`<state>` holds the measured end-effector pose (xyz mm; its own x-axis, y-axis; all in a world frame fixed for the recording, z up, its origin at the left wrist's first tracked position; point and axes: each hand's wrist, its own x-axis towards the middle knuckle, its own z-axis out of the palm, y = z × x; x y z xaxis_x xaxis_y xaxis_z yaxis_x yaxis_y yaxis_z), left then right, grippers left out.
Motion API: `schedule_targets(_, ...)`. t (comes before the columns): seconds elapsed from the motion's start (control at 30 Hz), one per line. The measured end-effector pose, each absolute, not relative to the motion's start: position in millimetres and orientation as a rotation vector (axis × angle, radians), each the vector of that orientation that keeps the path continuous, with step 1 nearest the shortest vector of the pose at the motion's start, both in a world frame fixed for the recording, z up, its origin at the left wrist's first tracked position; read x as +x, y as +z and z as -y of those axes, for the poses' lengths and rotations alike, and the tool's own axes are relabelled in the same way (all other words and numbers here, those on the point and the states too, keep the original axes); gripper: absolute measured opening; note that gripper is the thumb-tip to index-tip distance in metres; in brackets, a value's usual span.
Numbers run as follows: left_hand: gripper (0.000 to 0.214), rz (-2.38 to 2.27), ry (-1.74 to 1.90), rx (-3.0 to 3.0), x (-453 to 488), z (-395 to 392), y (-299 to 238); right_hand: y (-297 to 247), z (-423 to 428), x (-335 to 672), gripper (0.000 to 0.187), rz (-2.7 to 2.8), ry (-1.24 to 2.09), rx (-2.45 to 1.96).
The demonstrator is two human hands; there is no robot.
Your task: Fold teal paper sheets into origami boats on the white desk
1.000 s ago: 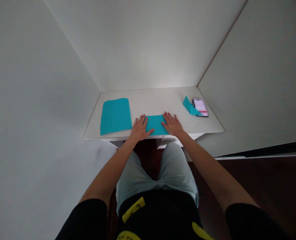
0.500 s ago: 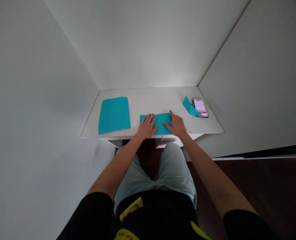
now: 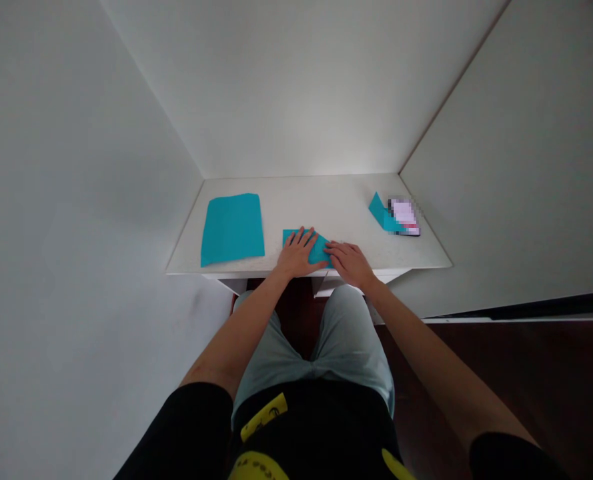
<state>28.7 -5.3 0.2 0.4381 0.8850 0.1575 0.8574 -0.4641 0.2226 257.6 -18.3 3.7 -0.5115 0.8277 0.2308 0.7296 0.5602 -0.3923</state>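
Observation:
A folded strip of blue paper (image 3: 318, 252) lies near the front edge of the white desk. My left hand (image 3: 297, 256) rests flat on its left part, palm down, fingers spread and thumb pointing right. At the strip's right end my right hand (image 3: 351, 262) has its fingers close together, reaching left and gripping the turned-over corner; its thumb is hidden. The paper's upper right edge now slopes down toward these fingertips. The corner itself lies under the right hand, out of sight.
A larger blue sheet (image 3: 233, 229) lies flat at the left of the white desk (image 3: 321, 200). On the right, a small folded blue paper piece (image 3: 382, 217) touches a phone (image 3: 405, 212), its screen blurred. White walls (image 3: 296, 100) close in the back and sides.
My right hand has moved left and slightly down, bringing the strip's upper right corner inward. My left hand stays on the paper, its thumb now stretched farther right.

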Motion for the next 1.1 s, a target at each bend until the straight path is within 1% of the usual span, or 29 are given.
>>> schedule_targets(0.07, 0.090, -1.554, 0.385, 2.579, 28, 5, 0, 1, 15, 246, 0.048, 2.418, 0.319, -1.319)
schedule_targets(0.23, 0.088, -1.557, 0.297, 2.602, 27, 4, 0, -9, 9, 216, 0.066, 2.442, 0.244, -1.471)
schedule_targets(0.43, 0.089, -1.591, 0.266, 2.599, 29, 6, 7, -16, 29, 241, 0.076, 2.510, 0.134, -1.442)
schedule_targets(0.6, 0.093, -1.601, 0.292, 2.546, 32, 7, 9, -13, 57, 281, 0.074, 2.538, 0.066, -1.431)
schedule_targets(0.67, 0.087, -1.604, 0.311, 2.525, 32, 5, 7, -9, 64, 290, 0.073, 2.543, 0.040, -1.445)
schedule_targets(0.77, 0.072, -1.625, 0.327, 2.485, 34, 1, 2, 0, 64, 291, 0.072, 2.518, 0.012, -1.481)
schedule_targets(0.9, 0.057, -1.668, 0.286, 2.436, 37, -6, 5, 5, 41, 268, 0.067, 2.476, 0.109, -1.467)
schedule_targets(1.03, 0.053, -1.668, 0.214, 2.417, 32, -8, 18, -1, 16, 242, 0.060, 2.523, 0.233, -1.387)
schedule_targets(1.1, 0.058, -1.790, 0.248, 2.358, 24, -7, 23, -6, 13, 237, 0.060, 2.538, 0.206, -1.373)
